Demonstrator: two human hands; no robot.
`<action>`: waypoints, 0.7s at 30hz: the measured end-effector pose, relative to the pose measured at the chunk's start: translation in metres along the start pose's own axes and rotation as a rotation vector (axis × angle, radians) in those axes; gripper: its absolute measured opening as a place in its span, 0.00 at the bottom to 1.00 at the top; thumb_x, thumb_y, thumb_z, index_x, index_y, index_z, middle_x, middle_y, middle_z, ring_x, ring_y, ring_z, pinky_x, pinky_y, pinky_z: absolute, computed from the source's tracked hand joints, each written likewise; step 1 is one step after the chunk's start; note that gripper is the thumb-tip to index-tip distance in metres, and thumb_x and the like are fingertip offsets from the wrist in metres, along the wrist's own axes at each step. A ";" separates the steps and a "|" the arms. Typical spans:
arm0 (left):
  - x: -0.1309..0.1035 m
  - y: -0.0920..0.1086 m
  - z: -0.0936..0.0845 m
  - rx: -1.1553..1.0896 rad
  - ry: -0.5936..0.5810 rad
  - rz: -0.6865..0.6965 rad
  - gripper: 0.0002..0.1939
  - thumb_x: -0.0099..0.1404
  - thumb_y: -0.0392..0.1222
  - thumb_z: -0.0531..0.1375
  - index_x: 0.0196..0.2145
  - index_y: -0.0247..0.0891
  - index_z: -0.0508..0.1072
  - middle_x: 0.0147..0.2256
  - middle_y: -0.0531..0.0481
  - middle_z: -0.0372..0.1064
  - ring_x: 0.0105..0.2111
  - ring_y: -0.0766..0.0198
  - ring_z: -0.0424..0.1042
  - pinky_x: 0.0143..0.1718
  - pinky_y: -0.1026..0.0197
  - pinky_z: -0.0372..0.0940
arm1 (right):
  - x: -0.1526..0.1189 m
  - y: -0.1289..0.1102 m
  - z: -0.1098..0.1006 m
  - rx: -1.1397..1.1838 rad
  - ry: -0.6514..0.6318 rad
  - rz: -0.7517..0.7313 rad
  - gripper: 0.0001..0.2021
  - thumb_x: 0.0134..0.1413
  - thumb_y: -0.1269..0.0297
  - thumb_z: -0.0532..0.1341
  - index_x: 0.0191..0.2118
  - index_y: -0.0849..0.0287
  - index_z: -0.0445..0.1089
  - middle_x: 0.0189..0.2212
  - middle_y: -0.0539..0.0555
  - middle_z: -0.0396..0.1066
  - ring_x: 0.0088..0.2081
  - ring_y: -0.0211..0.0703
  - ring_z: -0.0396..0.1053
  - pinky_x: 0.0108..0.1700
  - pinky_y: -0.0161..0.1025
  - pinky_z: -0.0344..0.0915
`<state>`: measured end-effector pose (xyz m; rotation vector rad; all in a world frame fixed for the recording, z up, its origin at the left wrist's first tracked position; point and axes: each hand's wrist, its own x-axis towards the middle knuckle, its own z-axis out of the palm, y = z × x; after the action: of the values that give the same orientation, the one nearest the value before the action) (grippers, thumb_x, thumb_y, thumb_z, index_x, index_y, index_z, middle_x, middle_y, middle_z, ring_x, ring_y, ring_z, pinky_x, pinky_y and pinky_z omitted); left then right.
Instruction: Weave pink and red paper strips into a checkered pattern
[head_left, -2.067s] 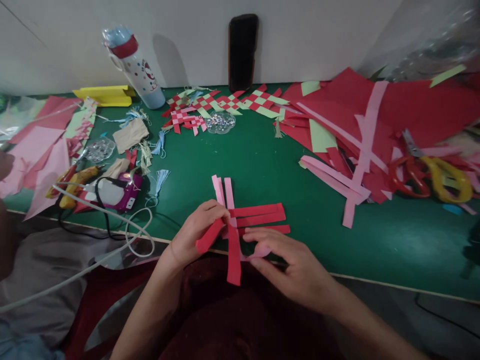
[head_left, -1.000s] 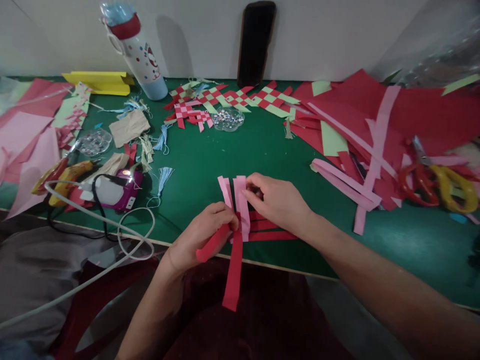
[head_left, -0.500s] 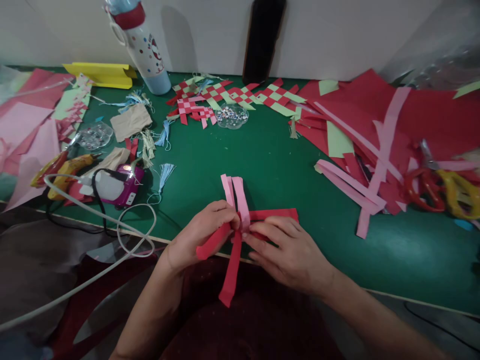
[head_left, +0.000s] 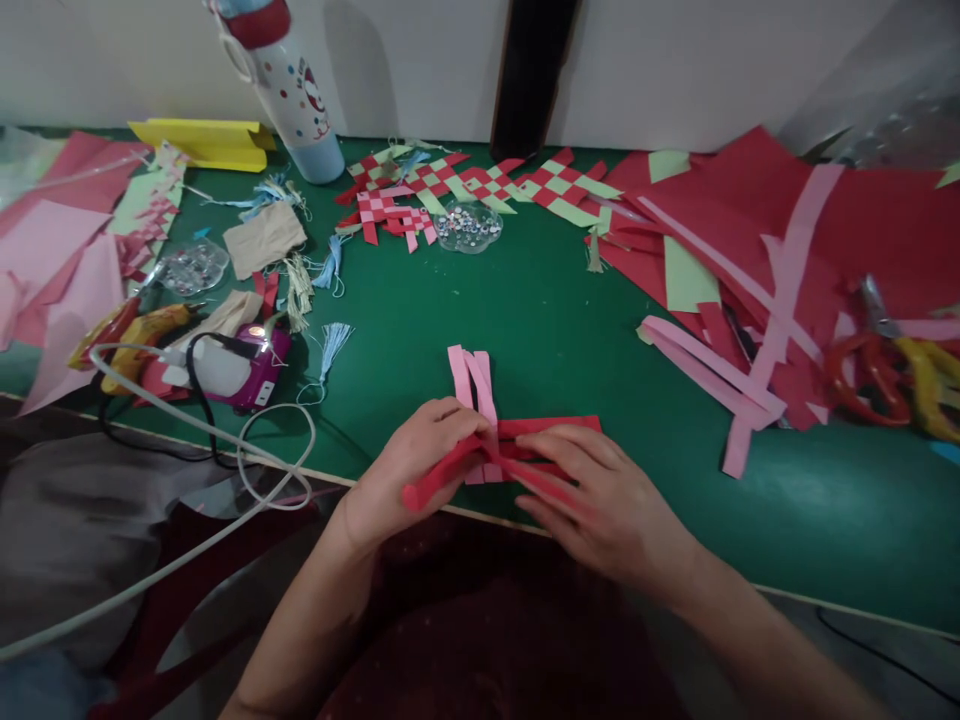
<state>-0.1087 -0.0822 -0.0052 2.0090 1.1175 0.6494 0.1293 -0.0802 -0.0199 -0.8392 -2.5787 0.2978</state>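
Near the table's front edge, pink paper strips (head_left: pixel 484 388) cross red paper strips (head_left: pixel 555 427). My left hand (head_left: pixel 424 455) is closed round the crossing, pinching the strips where they meet. One red strip end sticks out over its fingers toward me. My right hand (head_left: pixel 592 490) is closed on another red strip (head_left: pixel 544 483), which runs from the crossing to the right between its fingers. The pink strips point away from me, with short ends showing below the crossing. My left fingers hide part of the overlap.
Woven paper fish (head_left: pixel 559 185) and a dish of small beads (head_left: pixel 467 228) lie at the back. A bottle (head_left: pixel 315 130) and a dark phone (head_left: pixel 531 80) stand by the wall. Scissors (head_left: pixel 870 375) and red paper (head_left: pixel 885 230) are right; a purple power adapter (head_left: pixel 262 370) and tassels (head_left: pixel 334 345) left.
The red strip that hung down toward me now reaches right into my right hand's fingers. The left fingers have shifted right over the crossing, and the pink strips lean closer together.
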 end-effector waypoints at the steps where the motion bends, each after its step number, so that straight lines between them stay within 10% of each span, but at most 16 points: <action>1: 0.000 0.003 0.001 -0.004 0.019 0.008 0.13 0.65 0.28 0.54 0.44 0.40 0.69 0.41 0.50 0.70 0.44 0.61 0.67 0.47 0.58 0.63 | -0.003 0.002 -0.002 0.013 0.018 0.030 0.12 0.58 0.67 0.60 0.47 0.56 0.72 0.46 0.59 0.73 0.48 0.52 0.68 0.49 0.51 0.68; 9: 0.003 0.017 0.010 0.078 0.103 -0.147 0.04 0.68 0.38 0.57 0.40 0.40 0.71 0.39 0.48 0.69 0.41 0.58 0.67 0.46 0.54 0.65 | -0.009 0.000 -0.018 0.219 0.138 0.491 0.29 0.53 0.70 0.56 0.63 0.57 0.54 0.43 0.58 0.75 0.45 0.51 0.72 0.42 0.45 0.71; 21: 0.007 0.014 0.018 0.283 0.100 -0.218 0.22 0.61 0.29 0.60 0.53 0.39 0.67 0.46 0.46 0.67 0.47 0.55 0.66 0.51 0.52 0.64 | -0.006 0.011 -0.013 -0.069 0.185 0.215 0.10 0.54 0.69 0.56 0.41 0.59 0.70 0.33 0.58 0.74 0.37 0.52 0.71 0.36 0.48 0.67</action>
<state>-0.0849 -0.0877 -0.0042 2.0635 1.5360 0.5056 0.1454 -0.0746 -0.0135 -1.1175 -2.3427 0.1836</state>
